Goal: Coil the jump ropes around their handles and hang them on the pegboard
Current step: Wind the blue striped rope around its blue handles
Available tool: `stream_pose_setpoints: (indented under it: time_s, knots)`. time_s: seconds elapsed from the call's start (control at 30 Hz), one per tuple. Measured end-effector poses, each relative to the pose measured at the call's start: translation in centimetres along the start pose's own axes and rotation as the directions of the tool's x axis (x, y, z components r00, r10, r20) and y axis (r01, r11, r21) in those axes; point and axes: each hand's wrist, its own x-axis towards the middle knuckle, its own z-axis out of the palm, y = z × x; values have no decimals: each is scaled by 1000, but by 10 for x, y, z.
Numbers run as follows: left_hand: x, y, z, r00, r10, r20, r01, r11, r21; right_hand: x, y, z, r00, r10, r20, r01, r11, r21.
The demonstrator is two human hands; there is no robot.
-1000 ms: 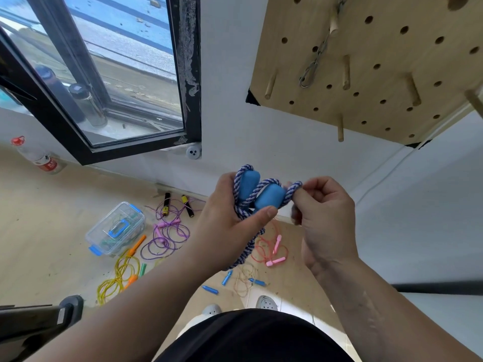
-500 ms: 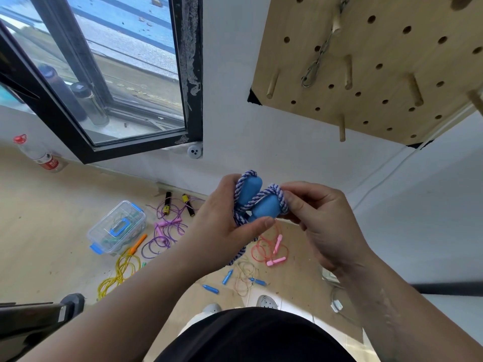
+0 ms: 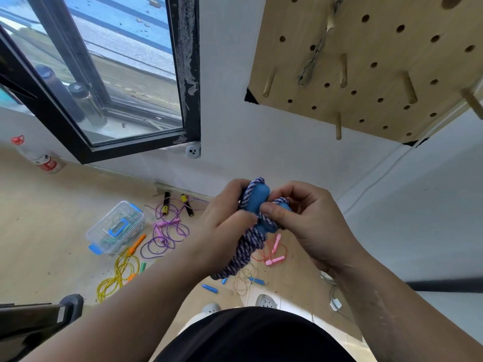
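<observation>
— What's changing in your hands just now?

— Your left hand [image 3: 224, 226] is gripping the two blue handles [image 3: 254, 199] side by side, and your right hand [image 3: 311, 226] is pinching the purple-and-white rope [image 3: 244, 253] against them. A second ago you were holding that strand out to the right. Now you're pressing it down across the handles, so I'd judge another turn is going on.

— So the coil is finishing?

— It's getting close, but a thick hank is hanging below your left palm, so you're probably securing it rather than done. Beyond it, the pink rope [image 3: 271, 253], purple rope [image 3: 167, 231] and yellow rope [image 3: 117, 273] are lying loose on the floor [image 3: 52, 231], waiting. Farther up, the pegboard [image 3: 386, 82] is carrying only a chain [image 3: 312, 58], and bare pegs [image 3: 338, 126] are standing free for this bundle
</observation>
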Motion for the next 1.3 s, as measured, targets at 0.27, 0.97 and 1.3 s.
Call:
stream_pose_setpoints:
  time_s: [0.27,0.97,1.3]
  knots:
    - [6,-6,6,988,-41,-151,36,999,-37,2,5,2,997,46,58,-46,999,-7]
    - [20,16,-10,998,39,-52,-38,999,20,1,9,7,922,-347,173,388,834,-393]
    - [20,3,-7,898,-408,164,391,570,-723,-5,16,5,964,-255,72,263,951,-163]
